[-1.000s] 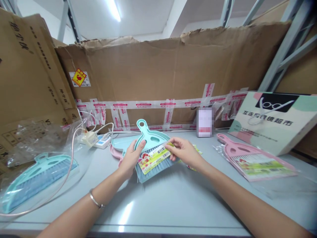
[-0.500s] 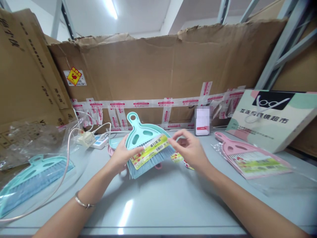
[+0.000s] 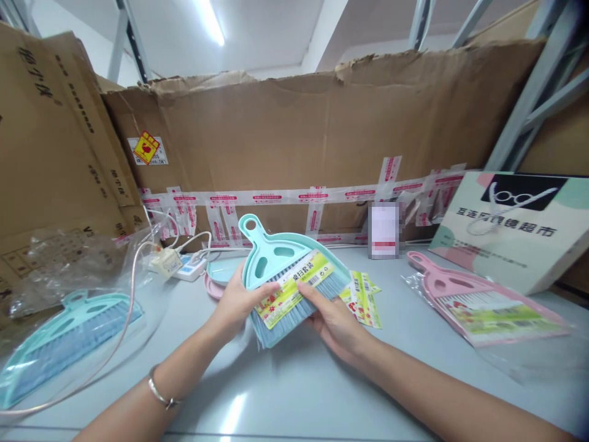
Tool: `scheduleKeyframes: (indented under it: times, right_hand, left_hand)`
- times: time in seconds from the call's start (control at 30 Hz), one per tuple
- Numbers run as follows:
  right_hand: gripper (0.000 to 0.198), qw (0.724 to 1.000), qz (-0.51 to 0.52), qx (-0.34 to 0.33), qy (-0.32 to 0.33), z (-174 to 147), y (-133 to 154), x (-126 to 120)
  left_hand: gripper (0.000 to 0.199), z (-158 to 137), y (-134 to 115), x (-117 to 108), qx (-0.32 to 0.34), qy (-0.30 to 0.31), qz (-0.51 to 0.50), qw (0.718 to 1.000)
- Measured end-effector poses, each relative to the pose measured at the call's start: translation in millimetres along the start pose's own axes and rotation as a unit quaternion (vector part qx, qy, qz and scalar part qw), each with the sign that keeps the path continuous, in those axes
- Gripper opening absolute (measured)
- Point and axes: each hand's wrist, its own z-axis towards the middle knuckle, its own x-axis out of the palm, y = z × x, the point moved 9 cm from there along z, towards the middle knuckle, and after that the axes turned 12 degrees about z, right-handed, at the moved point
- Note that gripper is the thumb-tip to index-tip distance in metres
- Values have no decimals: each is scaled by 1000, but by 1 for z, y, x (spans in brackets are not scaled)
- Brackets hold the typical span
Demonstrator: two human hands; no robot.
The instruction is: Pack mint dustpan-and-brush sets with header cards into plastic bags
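We are gripping, left hand (image 3: 237, 301) and right hand (image 3: 334, 319) both clamped, the teal plastic brush-and-dustpan set (image 3: 288, 279); its yellow paper label (image 3: 294, 288) seems seated, bagging remains.

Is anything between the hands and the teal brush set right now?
Nothing visible. The left hand and the right hand both grip the teal brush set directly, thumbs lying on its yellow label. Spare labels lie on the table beside the right hand, apart from the grip.
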Motion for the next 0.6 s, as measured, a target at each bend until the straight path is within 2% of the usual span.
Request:
scheduleKeyframes:
  times: [0.13,0.2,0.23,0.27,0.3,0.33,0.37,0.4,0.43,0.47,0.5,0.6]
  right_hand:
    - [44,1000,-10,-9,-16,-2,4,-1]
    - [46,1000,-6,-26,-14,-1,7,-2]
    - [47,999,-5,-32,-15,-1,8,-2]
    - [47,999,-4,-38,-20,0,10,-4]
    - [47,999,-5,-45,-26,1,12,-6]
    - [46,998,-6,-53,-30,1,15,-8]
    - [46,998,-8,-62,-32,2,18,-9]
    - [44,997,-8,-72,-28,2,22,-9]
    - [43,996,-7,-81,-23,2,26,-8]
    - [42,996,-4,-88,-16,2,29,-7]
    - [41,996,1,-93,-9,2,32,-6]
    - [40,995,9,-97,-3,1,34,-2]
  left_hand:
    - [58,-2,1,0,-2,-2,18,1000]
    - [51,1,-14,-15,35,-18,90,995]
    - [48,2,-28,-31,70,-48,144,986]
    - [46,4,-44,-50,112,-91,212,967]
    - [44,3,-65,-76,157,-168,280,932]
    - [43,0,-86,-104,196,-264,345,879]
    - [42,-3,-102,-128,209,-341,413,818]
    - [44,1,-112,-148,189,-380,483,766]
    - [47,9,-115,-166,151,-384,545,730]
    - [50,20,-114,-180,112,-365,596,707]
    - [52,30,-110,-193,73,-343,628,695]
    - [44,50,-99,-216,39,-289,653,699]
